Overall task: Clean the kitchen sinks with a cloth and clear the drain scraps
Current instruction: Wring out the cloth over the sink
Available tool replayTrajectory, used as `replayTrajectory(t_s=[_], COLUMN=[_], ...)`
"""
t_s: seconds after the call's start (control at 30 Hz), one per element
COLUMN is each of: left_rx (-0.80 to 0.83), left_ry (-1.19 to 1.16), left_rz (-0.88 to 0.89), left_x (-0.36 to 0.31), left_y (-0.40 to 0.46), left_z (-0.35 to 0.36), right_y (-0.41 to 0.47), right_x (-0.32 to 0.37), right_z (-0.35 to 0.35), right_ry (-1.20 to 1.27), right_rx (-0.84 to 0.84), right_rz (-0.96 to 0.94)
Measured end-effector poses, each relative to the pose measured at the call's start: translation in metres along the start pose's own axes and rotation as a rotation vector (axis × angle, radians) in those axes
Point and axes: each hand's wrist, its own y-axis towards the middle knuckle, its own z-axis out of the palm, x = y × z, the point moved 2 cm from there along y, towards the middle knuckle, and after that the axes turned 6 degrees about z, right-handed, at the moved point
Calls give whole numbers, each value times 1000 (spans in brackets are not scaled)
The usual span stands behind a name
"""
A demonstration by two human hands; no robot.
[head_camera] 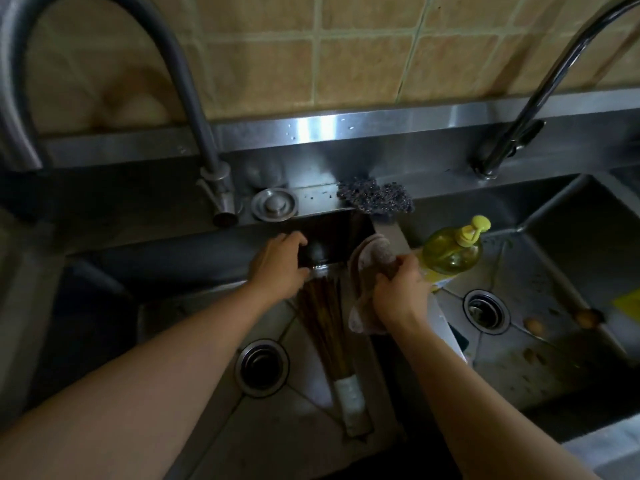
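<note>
Two sinks side by side: left sink (194, 341) with drain (261, 367) near its middle, right sink (554, 358) with drain (486, 312). Between them a divider (391, 233), scrubber (375, 199) at its far end, soap bottle (452, 252) just right. Taps (194, 109) behind.

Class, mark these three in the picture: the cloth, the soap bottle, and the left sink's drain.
cloth (375, 255), head view, on its upper fold above the right hand.
soap bottle (450, 256), head view, on its green body.
left drain (261, 367), head view, on its dark centre.
</note>
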Motion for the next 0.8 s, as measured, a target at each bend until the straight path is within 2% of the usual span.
replayTrajectory(t_s=[0.1, 0.23, 0.37, 0.63, 0.7, 0.8], left_rx=[96, 234, 261, 355, 330, 180], left_ry=[-32, -80, -183, -297, -291, -362], left_rz=[-93, -117, -206, -514, -563, -659], left_x=[28, 39, 35, 19, 14, 4], left_y=[-26, -42, -49, -65, -67, -67], left_z=[29, 83, 125, 190, 201, 216], right_y=[-9, -13, -15, -12, -8, -4], right_x=[-8, -26, -49, -78, -81, -88], right_z=[15, 33, 43, 47, 51, 58], right_ry=[-25, -43, -38, -34, -41, -50], right_rx=[-4, 5, 32, 44, 50, 54], right_rz=[29, 52, 71, 41, 30, 17])
